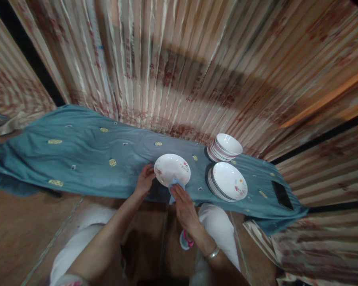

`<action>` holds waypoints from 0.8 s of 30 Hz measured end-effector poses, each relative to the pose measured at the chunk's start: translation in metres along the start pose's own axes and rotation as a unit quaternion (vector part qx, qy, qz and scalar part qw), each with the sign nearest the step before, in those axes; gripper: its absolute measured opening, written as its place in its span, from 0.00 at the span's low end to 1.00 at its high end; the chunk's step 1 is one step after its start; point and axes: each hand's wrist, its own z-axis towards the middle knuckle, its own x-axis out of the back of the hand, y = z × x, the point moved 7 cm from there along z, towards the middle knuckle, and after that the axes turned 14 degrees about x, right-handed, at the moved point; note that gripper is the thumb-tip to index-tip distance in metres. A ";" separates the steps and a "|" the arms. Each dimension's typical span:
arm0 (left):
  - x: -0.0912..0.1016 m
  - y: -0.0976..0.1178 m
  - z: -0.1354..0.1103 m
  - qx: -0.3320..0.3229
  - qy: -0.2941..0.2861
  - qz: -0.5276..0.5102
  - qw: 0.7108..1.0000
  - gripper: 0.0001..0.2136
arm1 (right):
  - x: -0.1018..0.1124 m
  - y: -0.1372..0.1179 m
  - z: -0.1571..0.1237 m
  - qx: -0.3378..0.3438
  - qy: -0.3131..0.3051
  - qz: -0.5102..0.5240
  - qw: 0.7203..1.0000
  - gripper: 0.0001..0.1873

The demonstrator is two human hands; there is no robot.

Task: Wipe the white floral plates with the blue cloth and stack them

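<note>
A white plate with small flower prints is tilted above the front of the cloth-covered table. My left hand grips its left rim, the fingers partly hidden at the edge. With my right hand I press a light blue cloth onto the plate's lower right part; the fingers lie closed over the cloth. To the right stands a stack of similar flowered plates. Behind that stack is a pile of white bowls with reddish bands.
A teal cloth with yellow prints covers the long table. A dark phone lies near its right end. Pleated patterned curtains hang behind it, with dark poles at both sides. My white-trousered knees are close to the front edge.
</note>
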 end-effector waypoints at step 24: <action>-0.006 0.009 -0.005 -0.045 -0.027 0.058 0.997 0.19 | 0.010 0.092 -0.010 -0.179 0.051 0.075 0.980 0.32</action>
